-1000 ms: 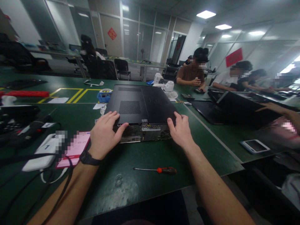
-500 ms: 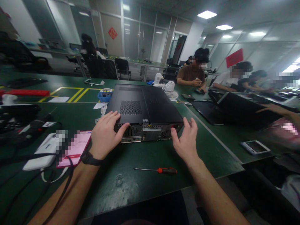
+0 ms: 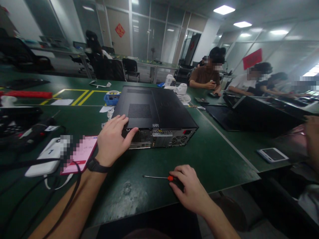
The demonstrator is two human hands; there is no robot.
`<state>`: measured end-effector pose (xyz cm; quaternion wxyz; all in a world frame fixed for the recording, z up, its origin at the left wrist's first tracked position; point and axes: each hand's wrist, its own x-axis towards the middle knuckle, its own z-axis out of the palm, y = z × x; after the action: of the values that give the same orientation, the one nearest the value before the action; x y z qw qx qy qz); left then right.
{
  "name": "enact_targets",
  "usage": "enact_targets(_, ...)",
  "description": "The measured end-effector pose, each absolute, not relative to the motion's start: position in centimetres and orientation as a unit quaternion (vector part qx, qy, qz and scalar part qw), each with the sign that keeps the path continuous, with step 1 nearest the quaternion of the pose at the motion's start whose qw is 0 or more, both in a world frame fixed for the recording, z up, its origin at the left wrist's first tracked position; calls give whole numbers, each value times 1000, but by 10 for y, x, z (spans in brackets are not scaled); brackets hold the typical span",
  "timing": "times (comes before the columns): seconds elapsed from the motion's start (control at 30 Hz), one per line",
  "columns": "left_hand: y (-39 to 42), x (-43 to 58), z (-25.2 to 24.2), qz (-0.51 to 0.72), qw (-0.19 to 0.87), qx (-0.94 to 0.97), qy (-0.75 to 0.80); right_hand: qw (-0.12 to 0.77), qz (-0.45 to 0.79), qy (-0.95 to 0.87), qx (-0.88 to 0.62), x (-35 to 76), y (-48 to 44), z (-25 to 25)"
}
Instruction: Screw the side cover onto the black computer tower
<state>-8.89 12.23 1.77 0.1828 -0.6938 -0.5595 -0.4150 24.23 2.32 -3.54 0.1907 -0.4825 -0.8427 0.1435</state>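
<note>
A black desktop computer case (image 3: 168, 106) lies flat on the green table, its back panel with ports and a fan grille facing me. My left hand (image 3: 115, 137) rests open on the case's near left corner, fingers on the top cover and thumb along the edge. Closer to me, a screwdriver (image 3: 159, 177) with an orange and black handle lies on the table, its thin shaft pointing left. My right hand (image 3: 190, 189) is around its handle, thumb on the near side and fingers on the far side, hiding most of the grip.
Left are a white power bank (image 3: 47, 159), a pink-screened phone (image 3: 83, 154) and black cables (image 3: 77, 186). A blue basket (image 3: 111, 99) stands behind the case's left side. To the right are another phone-like device (image 3: 272, 155), a dark open case (image 3: 264, 113) and a co-worker's hand (image 3: 312, 139).
My right hand has left the right side of the computer case and come down toward me onto the screwdriver's handle. My left hand has stayed on the case.
</note>
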Motion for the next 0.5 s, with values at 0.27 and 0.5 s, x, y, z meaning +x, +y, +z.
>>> enact_targets(0.27,123,-90,17,-414,181,-695,-559,187,159,-837,-489,242,29,-42)
enact_targets(0.5,123,-89,17,-417,175,-694,-560,193,166,-834,-489,246,27,-41)
